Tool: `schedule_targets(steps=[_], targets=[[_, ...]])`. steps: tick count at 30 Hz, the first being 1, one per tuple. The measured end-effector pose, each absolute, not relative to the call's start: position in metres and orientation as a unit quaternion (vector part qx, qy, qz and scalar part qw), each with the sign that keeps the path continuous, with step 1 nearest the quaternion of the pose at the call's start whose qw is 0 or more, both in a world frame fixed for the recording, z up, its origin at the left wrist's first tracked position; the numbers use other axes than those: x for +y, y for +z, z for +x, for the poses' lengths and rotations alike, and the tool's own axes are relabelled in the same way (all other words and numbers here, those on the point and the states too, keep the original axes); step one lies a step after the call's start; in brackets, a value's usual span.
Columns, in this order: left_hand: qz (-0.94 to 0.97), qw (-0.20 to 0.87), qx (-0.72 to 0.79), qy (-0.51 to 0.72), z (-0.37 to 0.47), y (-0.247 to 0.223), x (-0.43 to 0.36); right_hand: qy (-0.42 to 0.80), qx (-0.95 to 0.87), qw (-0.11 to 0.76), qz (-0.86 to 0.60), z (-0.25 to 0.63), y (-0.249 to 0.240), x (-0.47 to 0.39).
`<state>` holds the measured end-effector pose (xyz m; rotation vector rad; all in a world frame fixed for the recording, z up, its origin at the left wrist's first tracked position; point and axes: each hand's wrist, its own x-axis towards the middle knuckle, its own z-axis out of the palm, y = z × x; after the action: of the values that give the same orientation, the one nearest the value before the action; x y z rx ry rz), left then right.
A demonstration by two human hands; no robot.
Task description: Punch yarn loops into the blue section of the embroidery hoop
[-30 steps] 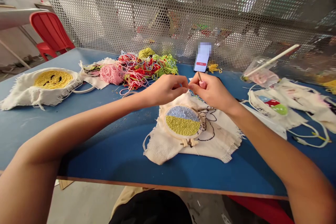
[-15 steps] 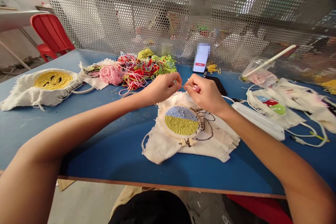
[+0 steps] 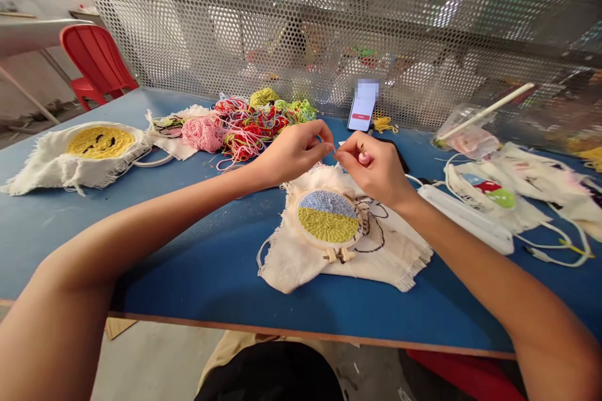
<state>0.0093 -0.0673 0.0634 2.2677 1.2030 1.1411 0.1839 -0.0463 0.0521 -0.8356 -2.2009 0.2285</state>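
Note:
My left hand (image 3: 308,147) and my right hand (image 3: 376,166) meet fingertip to fingertip above the cloth's far edge. The left thumb and forefinger are pinched; whatever thin thing lies between them is too small to make out. My right fingers are closed around what looks like a punch needle (image 3: 365,158); only its rounded pink handle end shows. Below them, the embroidery hoop (image 3: 297,219) lies flat on the table, clamped on cream cloth (image 3: 294,269). Blue looped yarn fills its upper part and yellow-green yarn its lower part. A black line drawing (image 3: 376,232) shows beside it.
Tangled yarn (image 3: 249,128) lies left of my hands, near a yellow smiley embroidery (image 3: 101,141). A phone (image 3: 361,114) leans on the perforated metal panel (image 3: 188,31). To the right are a white power strip (image 3: 465,219), cables, more embroidered cloth (image 3: 493,191) and a plastic bag (image 3: 470,131).
Both hands have shifted slightly right in view, as has the whole scene. More of the pink handle end now shows in my right hand. The hoop stays flat.

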Motion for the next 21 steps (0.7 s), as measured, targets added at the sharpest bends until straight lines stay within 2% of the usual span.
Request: schedule_targets(steps=[8,13,21], targets=[[0.826,0.150,0.406,0.362,0.009,0.069,-0.070,0.021,-0.865,0.382,-0.324,0.188,0.061,-0.046],[0.809,0.212,0.386,0.389,0.008,0.067,-0.067,0.116,-0.860,0.382,-0.319,0.189,0.056,-0.037],[0.784,0.143,0.432,0.422,0.013,0.063,-0.069,0.186,-0.845,0.391,-0.315,0.183,0.046,-0.040]])
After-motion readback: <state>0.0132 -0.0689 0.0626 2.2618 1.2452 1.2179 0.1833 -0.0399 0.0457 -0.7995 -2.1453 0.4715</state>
